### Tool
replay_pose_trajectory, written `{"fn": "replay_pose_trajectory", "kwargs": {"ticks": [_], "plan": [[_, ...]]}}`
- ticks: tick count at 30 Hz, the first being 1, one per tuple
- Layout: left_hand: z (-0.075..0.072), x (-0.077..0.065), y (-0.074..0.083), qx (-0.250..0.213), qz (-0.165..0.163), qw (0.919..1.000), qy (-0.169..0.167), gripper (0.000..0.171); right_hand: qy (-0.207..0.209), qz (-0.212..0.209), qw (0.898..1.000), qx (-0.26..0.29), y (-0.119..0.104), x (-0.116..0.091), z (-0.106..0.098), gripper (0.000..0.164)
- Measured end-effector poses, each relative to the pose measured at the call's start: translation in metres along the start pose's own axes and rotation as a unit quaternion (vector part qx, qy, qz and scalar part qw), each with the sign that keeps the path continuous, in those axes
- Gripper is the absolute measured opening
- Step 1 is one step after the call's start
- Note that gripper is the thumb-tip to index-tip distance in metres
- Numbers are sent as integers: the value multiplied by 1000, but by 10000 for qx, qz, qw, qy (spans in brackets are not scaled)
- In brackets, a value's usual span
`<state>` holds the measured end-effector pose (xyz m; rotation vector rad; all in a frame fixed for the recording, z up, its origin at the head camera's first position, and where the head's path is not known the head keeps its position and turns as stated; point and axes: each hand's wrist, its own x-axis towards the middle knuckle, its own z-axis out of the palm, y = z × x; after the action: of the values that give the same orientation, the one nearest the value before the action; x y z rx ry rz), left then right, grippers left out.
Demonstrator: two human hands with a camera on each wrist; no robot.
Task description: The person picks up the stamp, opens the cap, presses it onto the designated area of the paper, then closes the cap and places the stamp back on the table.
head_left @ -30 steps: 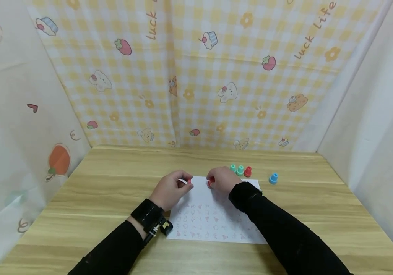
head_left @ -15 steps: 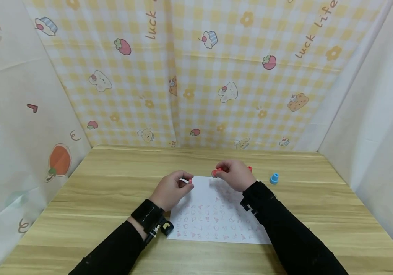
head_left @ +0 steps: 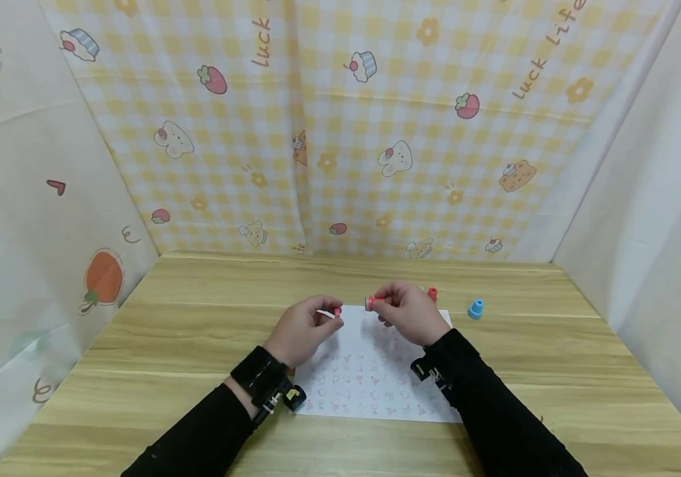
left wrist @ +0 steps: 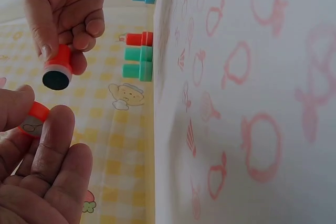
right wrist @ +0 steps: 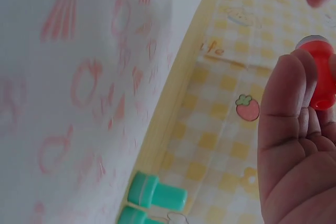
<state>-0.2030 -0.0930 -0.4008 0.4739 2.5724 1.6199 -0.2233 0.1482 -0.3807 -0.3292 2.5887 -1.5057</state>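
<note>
My right hand [head_left: 409,315] pinches a small red toy stamp [left wrist: 58,64] between thumb and fingers, held sideways above the paper's far edge. Its dark stamping face points toward my left hand [head_left: 303,331]. That left hand pinches a small round red cap [left wrist: 34,121] whose flat end shows a little line drawing. A short gap separates stamp and cap. Below them lies a white sheet of paper [head_left: 370,397] with rows of faint red prints, such as fruit outlines and fan shapes.
Behind the paper on the wooden table [head_left: 221,291] stand another red stamp [left wrist: 139,39] and two green stamps [left wrist: 137,62], partly hidden by my right hand in the head view. A blue stamp [head_left: 475,309] stands farther right. A checked cloth [head_left: 346,192] hangs behind the table.
My right hand has lifted the red stamp off the paper and turned its face toward the cap. My left hand has shifted slightly right with the cap.
</note>
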Motion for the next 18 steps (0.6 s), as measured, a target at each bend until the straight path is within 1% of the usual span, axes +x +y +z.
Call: {"fn": "replay_pose_trajectory", "kwargs": {"ticks": [4,7,13,16,18], "plan": [[3,0,0,-50,31,10000,8,27,-99,50,9994,315,1,-3,4,13],[5,1,0,-94,45,9999,-10,25,-167,75,9989,433,0,-5,6,14],[9,0,2,-127,61,9999,-16,26,-266,-34,9988,409,-4,-7,11,12],[10,0,3,-134,86,9999,-34,28,-256,79,9988,411,-6,-10,13,11],[11,-1,3,-130,103,9999,-49,29,-305,58,9987,396,-8,-11,15,13]]}}
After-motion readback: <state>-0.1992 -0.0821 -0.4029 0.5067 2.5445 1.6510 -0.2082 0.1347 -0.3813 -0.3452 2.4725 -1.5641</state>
